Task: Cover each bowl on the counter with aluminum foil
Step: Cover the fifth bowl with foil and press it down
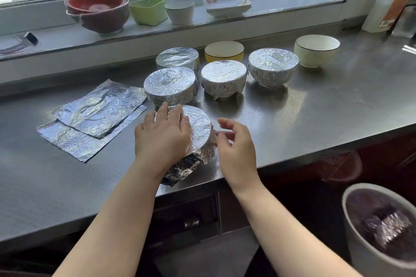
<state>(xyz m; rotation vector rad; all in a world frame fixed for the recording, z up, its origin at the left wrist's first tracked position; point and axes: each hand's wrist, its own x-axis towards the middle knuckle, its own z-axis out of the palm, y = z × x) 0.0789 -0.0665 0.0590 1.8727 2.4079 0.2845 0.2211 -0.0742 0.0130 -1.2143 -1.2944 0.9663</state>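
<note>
Nearest the camera, the left hand [162, 132] lies flat on the foil-wrapped bowl [198, 128] at the desk [315, 105] edge, fingers [165, 111] straight and pressing the foil top, likely to steady it. Beside it the right hand [234, 139] hovers loosely curled, holding nothing, near the rim. Four covered bowls [222, 77] stand behind; a yellow bowl [224, 50] and white bowl [316, 50] remain bare, spare foil sheets [94, 117] left

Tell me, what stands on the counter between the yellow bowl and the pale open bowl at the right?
In the head view, one foil-covered bowl stands between the yellow bowl and the pale open bowl, slightly nearer the camera.
</note>
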